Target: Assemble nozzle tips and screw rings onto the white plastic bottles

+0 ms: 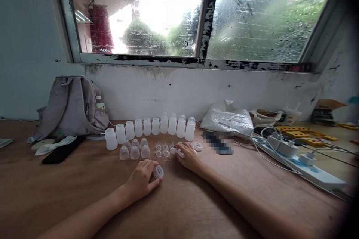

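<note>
My left hand (142,177) has its thumb and fingers around a translucent bottle screw ring (158,171), tilted up at the table's middle. Farther forward, my right hand (187,155) has its fingers curled over a white screw ring (180,153), partly hidden by them. Beside those fingertips are several clear silicone nipples (158,153) in short rows. Another white ring (198,146) lies just past my right hand. Clear domed caps (135,152) stand grouped left of the nipples. Behind is a curved row of frosted baby bottles (111,140); those at the right wear clear caps (181,119).
A grey backpack (70,106) leans on the wall at left, with a black phone-like slab (63,151) and tissue (59,144) before it. At right are a silvery bag (227,119), a blurred dark item (218,142), and a power strip (305,166) with trailing white cables.
</note>
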Demonstrator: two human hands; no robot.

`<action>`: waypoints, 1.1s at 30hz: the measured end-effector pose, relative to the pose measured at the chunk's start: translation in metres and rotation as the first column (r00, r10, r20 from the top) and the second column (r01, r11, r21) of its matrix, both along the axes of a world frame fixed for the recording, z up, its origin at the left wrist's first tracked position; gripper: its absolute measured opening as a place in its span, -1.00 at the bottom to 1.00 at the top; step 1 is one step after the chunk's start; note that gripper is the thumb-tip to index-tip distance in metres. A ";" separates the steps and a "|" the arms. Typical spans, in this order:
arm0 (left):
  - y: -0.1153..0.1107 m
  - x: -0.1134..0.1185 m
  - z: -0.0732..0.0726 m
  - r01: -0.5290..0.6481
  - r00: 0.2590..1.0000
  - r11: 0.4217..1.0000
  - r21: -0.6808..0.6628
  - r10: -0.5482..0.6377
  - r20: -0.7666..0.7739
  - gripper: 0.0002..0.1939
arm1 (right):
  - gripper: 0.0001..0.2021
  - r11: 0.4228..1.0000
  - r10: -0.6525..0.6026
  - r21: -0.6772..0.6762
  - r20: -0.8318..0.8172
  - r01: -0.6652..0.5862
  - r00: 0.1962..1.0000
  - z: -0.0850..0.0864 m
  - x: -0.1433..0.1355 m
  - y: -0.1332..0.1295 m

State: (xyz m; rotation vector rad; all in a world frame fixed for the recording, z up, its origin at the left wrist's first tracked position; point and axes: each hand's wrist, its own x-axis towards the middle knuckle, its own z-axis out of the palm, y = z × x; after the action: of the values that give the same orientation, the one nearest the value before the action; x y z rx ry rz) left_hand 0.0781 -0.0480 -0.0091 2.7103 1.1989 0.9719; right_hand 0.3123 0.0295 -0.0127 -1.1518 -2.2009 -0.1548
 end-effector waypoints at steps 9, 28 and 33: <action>0.000 0.000 0.000 0.004 1.000 1.000 0.013 -0.004 0.015 -0.71 | -0.81 0.996 -0.090 0.035 0.103 0.087 0.991 -0.007 -0.010 0.001; 0.001 0.000 -0.001 0.002 1.000 1.000 0.027 -0.002 0.014 -0.71 | -0.65 0.995 -0.099 -0.017 0.125 0.102 0.987 -0.006 -0.008 0.001; 0.001 0.000 -0.001 0.002 1.000 1.000 0.022 -0.002 0.003 -0.70 | -0.67 0.995 -0.089 -0.027 0.113 0.092 0.990 -0.005 -0.008 0.001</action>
State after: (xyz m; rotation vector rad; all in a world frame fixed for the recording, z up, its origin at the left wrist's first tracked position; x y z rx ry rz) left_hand 0.0780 -0.0470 -0.0101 2.7255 1.1913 0.9948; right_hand 0.3044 0.0303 -0.0172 -1.2900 -2.2562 -0.2288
